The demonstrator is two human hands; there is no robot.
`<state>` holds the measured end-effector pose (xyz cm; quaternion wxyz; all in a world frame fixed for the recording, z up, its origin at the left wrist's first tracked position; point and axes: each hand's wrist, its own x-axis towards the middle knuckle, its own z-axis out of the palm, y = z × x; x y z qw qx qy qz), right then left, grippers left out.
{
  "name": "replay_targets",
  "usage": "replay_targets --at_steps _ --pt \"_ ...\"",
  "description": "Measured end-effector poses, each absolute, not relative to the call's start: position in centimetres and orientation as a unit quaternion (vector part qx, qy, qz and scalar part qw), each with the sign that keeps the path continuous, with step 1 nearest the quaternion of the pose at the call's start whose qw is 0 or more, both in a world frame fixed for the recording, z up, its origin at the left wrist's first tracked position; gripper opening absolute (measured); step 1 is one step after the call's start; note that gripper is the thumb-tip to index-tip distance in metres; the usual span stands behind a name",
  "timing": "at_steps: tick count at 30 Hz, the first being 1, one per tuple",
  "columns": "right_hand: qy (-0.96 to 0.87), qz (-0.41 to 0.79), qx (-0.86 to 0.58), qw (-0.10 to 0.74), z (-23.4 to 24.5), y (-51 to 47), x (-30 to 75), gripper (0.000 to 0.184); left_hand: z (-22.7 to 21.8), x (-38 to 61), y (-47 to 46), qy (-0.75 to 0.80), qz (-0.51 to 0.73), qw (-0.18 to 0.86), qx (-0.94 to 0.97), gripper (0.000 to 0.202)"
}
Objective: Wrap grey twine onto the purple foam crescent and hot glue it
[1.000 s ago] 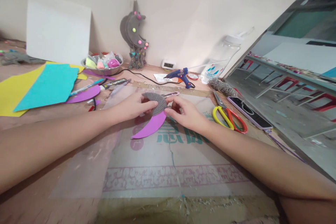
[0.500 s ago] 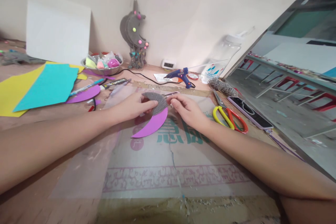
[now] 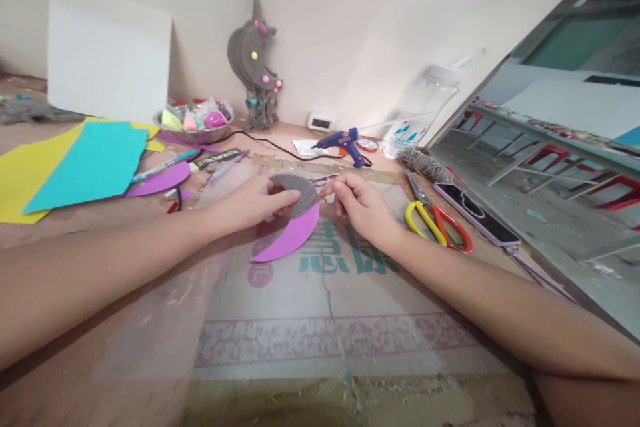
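My left hand [image 3: 263, 201] grips a purple crescent [image 3: 293, 235] by its upper part, thumb on top. Grey yarn [image 3: 296, 190] covers that upper part in close rows, while the lower tip is bare purple. Just right of the crescent's edge, my right hand [image 3: 363, 205] has thumb and forefinger pinched together. What lies in that pinch is too fine to make out. Beneath both hands spreads a translucent printed sheet [image 3: 280, 303]. A thin metallic tool [image 3: 324, 180] lies behind the crescent, partly hidden.
Scissors [image 3: 434, 220], a phone [image 3: 475, 213] and a grey yarn ball [image 3: 425, 165] lie on the right. A blue glue gun [image 3: 345, 143] with a cord sits behind. Coloured sheets [image 3: 90, 163], a bowl [image 3: 193, 133] and a decorated grey moon [image 3: 253, 57] stand left and back.
My right hand has turned a little and lifted slightly, its lower fingers curled more into view. My left hand and the crescent stay almost in place.
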<state>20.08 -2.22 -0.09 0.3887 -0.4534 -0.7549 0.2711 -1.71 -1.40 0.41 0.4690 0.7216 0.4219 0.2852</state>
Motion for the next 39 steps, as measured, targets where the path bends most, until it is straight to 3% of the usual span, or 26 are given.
replay_targets --at_steps 6,19,32,39 --pt "-0.735 0.334 -0.43 0.404 -0.35 -2.13 19.9 0.013 0.41 -1.8 -1.33 0.421 0.283 0.463 0.727 0.034" --pt "-0.71 0.455 -0.391 0.368 -0.37 -2.05 19.54 0.025 0.52 -1.66 -1.34 0.414 0.293 0.466 0.725 0.03" --pt "-0.73 0.393 -0.405 0.385 -0.59 -1.65 20.03 0.017 0.76 -1.63 -1.48 0.431 0.269 0.465 0.725 0.033" --pt "-0.771 0.352 -0.404 0.344 -0.07 -2.05 19.83 0.023 0.61 -1.64 -1.4 0.418 0.284 0.468 0.725 0.031"
